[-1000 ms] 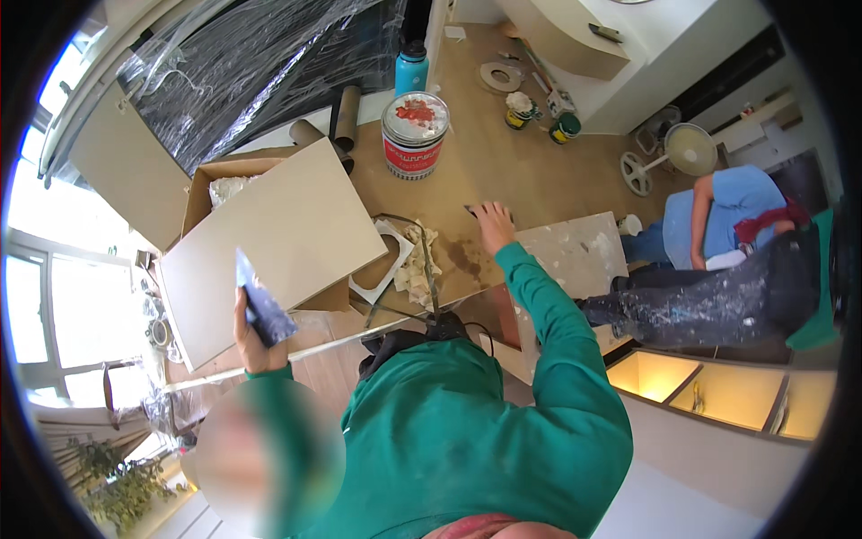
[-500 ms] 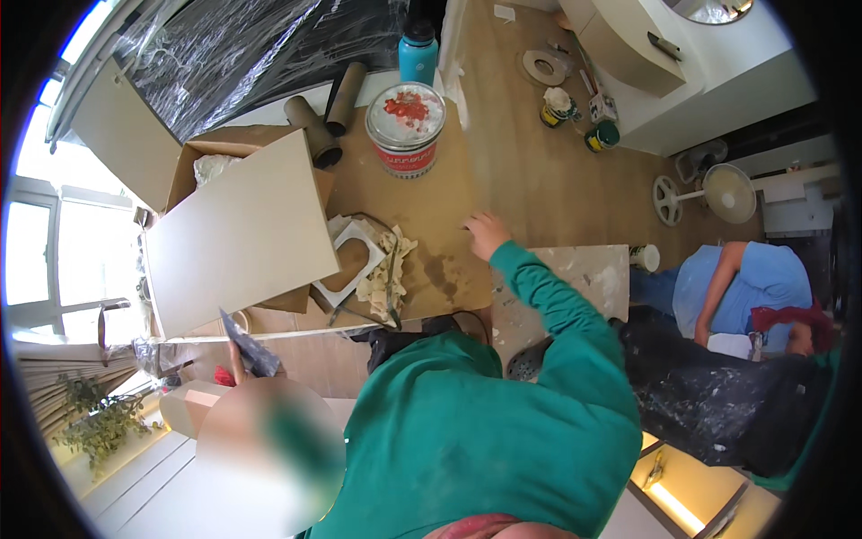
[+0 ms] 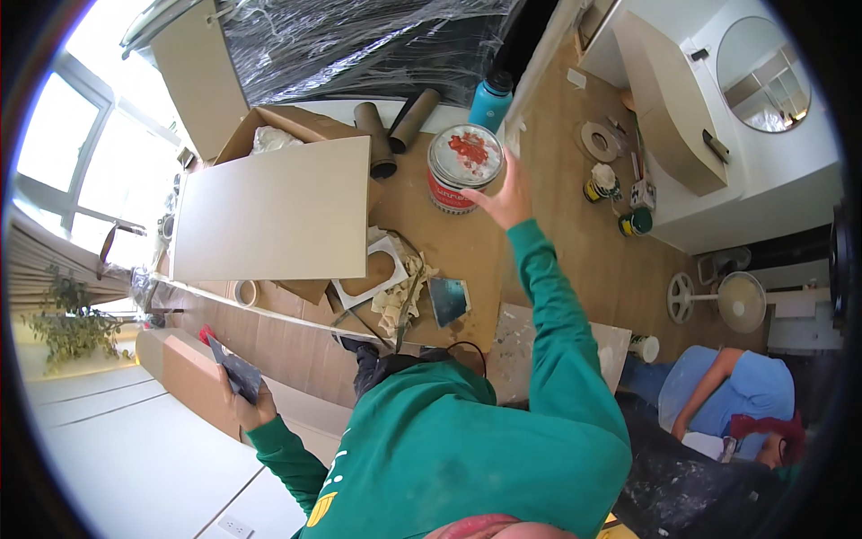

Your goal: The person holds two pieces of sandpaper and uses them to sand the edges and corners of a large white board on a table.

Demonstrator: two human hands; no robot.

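My left hand (image 3: 253, 406) is closed on a dark grey flat blade, seemingly a spreader (image 3: 237, 372), held low at the left above the floor. My right hand (image 3: 508, 196) reaches out at the right side of a round tin (image 3: 453, 191) with a red label. Its thumb and fingers are spread beside the tin's rim; whether they touch it I cannot tell. White material smeared with red (image 3: 469, 154) covers the tin's top. A second dark flat plate (image 3: 449, 301) lies on the brown table cover (image 3: 422, 235), beside crumpled cream paper (image 3: 391, 305).
A large pale board (image 3: 274, 214) leans over a cardboard box (image 3: 305, 126). Two cardboard tubes (image 3: 415, 120) and a blue bottle (image 3: 490, 101) stand behind. A white frame (image 3: 357, 286) lies near the paper. At the right, a person in blue (image 3: 732, 382) bends low near a fan (image 3: 742, 302).
My right hand has moved forward to the tin, its fingers spreading. My left hand has come lower with the spreader. The second dark plate now lies on the table. The view has shifted.
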